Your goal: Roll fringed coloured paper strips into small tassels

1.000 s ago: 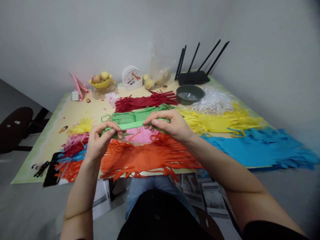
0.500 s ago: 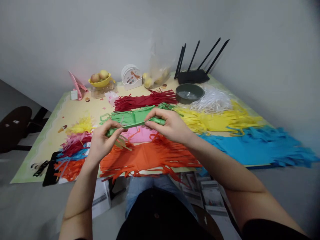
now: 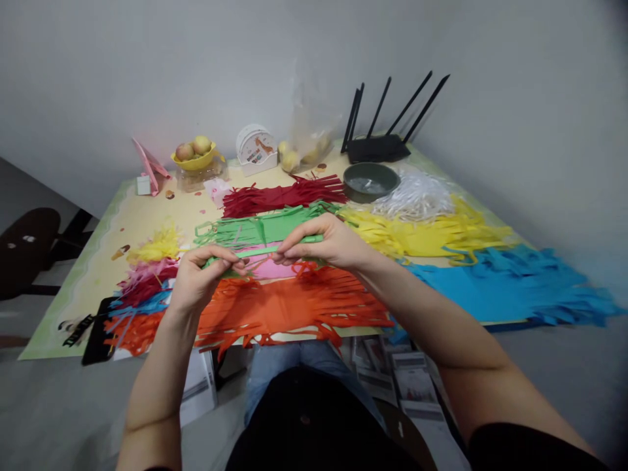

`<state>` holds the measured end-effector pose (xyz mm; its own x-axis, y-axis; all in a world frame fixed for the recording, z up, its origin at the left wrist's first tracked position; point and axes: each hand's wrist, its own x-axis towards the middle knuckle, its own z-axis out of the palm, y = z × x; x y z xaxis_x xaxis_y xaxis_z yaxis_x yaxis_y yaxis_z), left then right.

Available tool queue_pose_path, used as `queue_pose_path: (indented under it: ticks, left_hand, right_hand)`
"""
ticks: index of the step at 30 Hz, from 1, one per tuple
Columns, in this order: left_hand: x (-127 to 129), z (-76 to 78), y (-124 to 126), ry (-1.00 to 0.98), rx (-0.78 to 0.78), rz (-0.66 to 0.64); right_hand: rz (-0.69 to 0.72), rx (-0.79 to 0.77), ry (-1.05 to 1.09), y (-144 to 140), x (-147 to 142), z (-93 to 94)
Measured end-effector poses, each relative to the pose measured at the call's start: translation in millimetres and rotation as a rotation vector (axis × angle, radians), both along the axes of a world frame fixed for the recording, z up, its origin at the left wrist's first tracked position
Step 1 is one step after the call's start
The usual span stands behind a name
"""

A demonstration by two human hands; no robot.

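Left hand (image 3: 199, 280) & right hand (image 3: 330, 243) each pinch shut on an end of a narrow green paper strip (image 3: 262, 250), held level just above the fringed orange paper sheet (image 3: 289, 307) at table's near edge. Fringed green paper sheet (image 3: 255, 229) lies just beyond, pink paper (image 3: 267, 267) under the strip.

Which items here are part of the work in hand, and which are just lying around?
In hand:
left hand and right hand, pinching a green paper strip
fringed paper sheets: green, orange

Lying about:
router
fruit bowl
grey dish
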<state>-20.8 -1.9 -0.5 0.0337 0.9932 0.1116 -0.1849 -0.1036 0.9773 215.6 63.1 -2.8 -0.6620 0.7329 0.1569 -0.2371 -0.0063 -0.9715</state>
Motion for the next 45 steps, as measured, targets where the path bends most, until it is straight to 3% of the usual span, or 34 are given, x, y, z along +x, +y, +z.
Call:
queue_pose_path:
  ticks: [4, 9, 13, 16, 19, 22, 27, 32, 37, 40, 45]
  left_hand:
    - [-8.7, -4.8, -0.1, 0.065, -0.001, -0.021]
    - [-15.1, 10.8, 0.7, 0.653, 0.176, -0.119]
    - [-2.0, 20.5, 4.0, 0.840, 0.279, -0.220]
    - [4.6, 14.2, 5.4, 0.898, 0.264, -0.252]
    - [6.5, 0.5, 1.0, 1.086, 0.469, -0.147]
    - [8.8, -14.6, -9.0, 1.290, 0.731, -0.050]
    - [8.6, -36.8, -23.5, 1.356, 0.941, 0.017]
    - [-3.9, -60.0, -30.9, 1.286, 0.891, 0.052]
    - [-9.0, -75.3, -31.7, 1.207, 0.976, 0.180]
    - [-2.5, -72.2, -24.4, 1.121, 0.956, 0.208]
    - [24.5, -51.6, 0.0, 0.818, 0.680, 0.296]
  right_hand:
    - [-0.049, 0.284, -0.140, 0.1, 6.7, 9.0]
    - [-0.082, 0.738, -0.384, -2.2, 13.0, 15.9]
    - [-0.021, 0.901, -0.434, -4.4, 12.2, 12.5]
    - [0.008, 0.948, -0.422, -6.4, 12.6, 8.5]
    - [0.041, 0.853, -0.475, -6.8, 14.2, 5.4]
    - [0.070, 0.596, -0.503, -4.9, 11.3, -1.4]
    - [0.340, 0.251, -0.479, -7.4, -8.4, -29.3]
    - [0.311, -0.017, -0.394, -23.7, -23.6, -47.2]
    - [0.274, -0.011, -0.401, -30.7, -29.0, -40.6]
    - [0.227, 0.006, -0.357, -26.5, -27.8, -35.6]
    - [-0.013, -0.032, -0.189, -17.1, -24.5, -27.8]
